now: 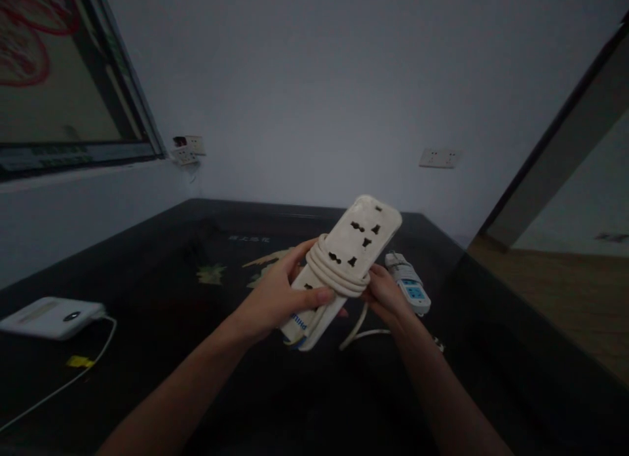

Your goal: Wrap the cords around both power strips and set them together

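A white power strip (371, 221) is tilted up above the dark table, its socket face toward me. Several turns of its thick white cord (339, 279) are wound around its middle. My left hand (280, 289) grips the lower end, thumb across the front and fingers behind. At the right edge of the windings, my right hand (386, 292) is closed on the cord; its fingertips are partly hidden behind the strip. The loose part of the cord (363, 328) hangs below and runs right, behind my right forearm.
A second, smaller power strip (415, 289) with a blue socket face and wrapped cord lies right on the dark table (295, 397). At left sits a white box-like device (54, 317) with a thin cable, near a yellow tag (80, 361). Wall sockets (439, 158) are behind.
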### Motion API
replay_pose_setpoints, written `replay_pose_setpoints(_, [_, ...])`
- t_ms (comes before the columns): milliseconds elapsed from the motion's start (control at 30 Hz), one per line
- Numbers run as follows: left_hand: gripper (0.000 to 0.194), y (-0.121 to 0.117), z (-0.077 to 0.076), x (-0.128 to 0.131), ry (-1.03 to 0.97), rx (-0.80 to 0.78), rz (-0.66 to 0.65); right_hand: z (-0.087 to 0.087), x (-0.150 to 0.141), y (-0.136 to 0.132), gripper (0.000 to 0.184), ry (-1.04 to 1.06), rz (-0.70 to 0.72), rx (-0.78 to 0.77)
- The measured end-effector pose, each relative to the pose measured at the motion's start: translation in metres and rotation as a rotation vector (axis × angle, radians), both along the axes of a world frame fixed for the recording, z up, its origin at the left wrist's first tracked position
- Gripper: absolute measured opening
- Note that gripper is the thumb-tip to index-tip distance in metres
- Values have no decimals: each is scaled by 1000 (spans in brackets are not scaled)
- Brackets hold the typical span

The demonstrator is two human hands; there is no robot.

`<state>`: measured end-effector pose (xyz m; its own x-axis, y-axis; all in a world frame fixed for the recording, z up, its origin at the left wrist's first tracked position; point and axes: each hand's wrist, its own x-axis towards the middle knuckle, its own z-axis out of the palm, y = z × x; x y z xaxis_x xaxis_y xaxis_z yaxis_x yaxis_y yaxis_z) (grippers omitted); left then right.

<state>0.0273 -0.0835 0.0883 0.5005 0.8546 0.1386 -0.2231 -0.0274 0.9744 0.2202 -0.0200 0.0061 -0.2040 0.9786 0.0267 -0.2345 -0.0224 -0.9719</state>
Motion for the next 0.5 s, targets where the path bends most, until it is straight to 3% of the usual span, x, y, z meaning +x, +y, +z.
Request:
replay_pose_setpoints(133, [80,34,5,-12,56,119,185,15,-11,7,42,100,110,-55])
replay_pose_setpoints(233, [72,64,10,-29,75,160,322,35,-22,6,43,32,175,-21])
replay_pose_setpoints(333, [69,82,6,-47,86,123,342,53,-26,-3,43,-165,210,7])
replay_pose_setpoints(500, [76,85,-4,-63,118,110,297,75,-15,-30,44,-513,221,79])
